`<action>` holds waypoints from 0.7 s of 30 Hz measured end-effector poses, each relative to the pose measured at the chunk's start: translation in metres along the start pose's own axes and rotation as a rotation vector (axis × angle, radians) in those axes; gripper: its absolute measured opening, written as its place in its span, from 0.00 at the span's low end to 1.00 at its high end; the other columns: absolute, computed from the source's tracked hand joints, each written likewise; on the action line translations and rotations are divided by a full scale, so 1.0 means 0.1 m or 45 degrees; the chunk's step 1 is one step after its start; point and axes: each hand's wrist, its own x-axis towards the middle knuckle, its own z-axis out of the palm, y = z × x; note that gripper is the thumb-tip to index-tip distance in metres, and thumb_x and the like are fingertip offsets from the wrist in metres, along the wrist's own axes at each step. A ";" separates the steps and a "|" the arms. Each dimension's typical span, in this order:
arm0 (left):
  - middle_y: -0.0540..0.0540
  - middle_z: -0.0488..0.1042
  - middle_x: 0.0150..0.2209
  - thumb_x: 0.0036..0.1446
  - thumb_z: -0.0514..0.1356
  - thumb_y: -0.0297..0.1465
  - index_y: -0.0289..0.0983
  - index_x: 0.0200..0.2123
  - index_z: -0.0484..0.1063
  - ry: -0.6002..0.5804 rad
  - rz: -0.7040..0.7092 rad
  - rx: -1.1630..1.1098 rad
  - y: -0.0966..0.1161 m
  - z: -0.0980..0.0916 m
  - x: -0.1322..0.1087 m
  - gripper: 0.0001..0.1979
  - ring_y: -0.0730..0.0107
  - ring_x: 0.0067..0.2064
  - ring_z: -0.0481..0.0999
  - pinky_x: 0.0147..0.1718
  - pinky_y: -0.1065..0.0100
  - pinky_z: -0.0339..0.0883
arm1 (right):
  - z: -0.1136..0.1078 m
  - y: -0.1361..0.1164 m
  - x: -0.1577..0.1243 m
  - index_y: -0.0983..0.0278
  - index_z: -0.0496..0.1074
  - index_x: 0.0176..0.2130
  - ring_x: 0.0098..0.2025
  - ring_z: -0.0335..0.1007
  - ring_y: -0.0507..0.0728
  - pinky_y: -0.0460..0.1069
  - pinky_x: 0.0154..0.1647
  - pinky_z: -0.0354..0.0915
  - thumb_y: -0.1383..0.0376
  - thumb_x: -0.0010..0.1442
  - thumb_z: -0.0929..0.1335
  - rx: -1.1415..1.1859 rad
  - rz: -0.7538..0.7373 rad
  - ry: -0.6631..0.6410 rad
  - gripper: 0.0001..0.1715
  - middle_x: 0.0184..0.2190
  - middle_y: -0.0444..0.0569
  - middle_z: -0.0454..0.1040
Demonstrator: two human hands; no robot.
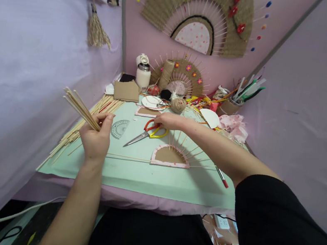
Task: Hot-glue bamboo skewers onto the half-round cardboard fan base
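Note:
A bundle of thin wooden sticks [79, 107] is gripped in my left hand [96, 136], raised over the left side of the table and pointing up to the left. My right hand [168, 120] reaches across to the scissors [145, 135], its fingers closed at the red and yellow handles; the fingertips are partly hidden. The blades point toward the lower left. Just below my right forearm lies a cardboard half circle [170, 156] edged in pink-spotted cloth, with sticks fanning out from it. A clear protractor [119, 128] rests between my left hand and the scissors.
More loose sticks [67, 139] lie along the left edge. Behind are cardboard pieces [127, 90], a white bottle [142, 77], a twine ball [178, 105] and a tool pot [228, 107]. A pen [222, 177] lies at right. A decorated fan [199, 10] hangs on the back wall.

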 end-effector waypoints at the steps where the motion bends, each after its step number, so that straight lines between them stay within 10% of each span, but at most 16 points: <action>1: 0.49 0.73 0.27 0.57 0.61 0.37 0.35 0.33 0.76 -0.002 -0.003 0.009 0.00 0.00 0.00 0.10 0.72 0.31 0.74 0.28 0.71 0.67 | 0.00 0.00 0.00 0.67 0.78 0.40 0.40 0.69 0.56 0.47 0.38 0.56 0.76 0.57 0.68 -0.002 0.006 -0.005 0.11 0.40 0.54 0.79; 21: 0.49 0.73 0.27 0.58 0.61 0.37 0.36 0.34 0.76 -0.031 0.008 0.055 0.01 0.00 -0.01 0.11 0.71 0.31 0.74 0.29 0.70 0.67 | 0.05 0.08 0.04 0.66 0.78 0.40 0.39 0.69 0.55 0.46 0.37 0.56 0.73 0.56 0.70 0.002 0.046 -0.005 0.10 0.40 0.53 0.78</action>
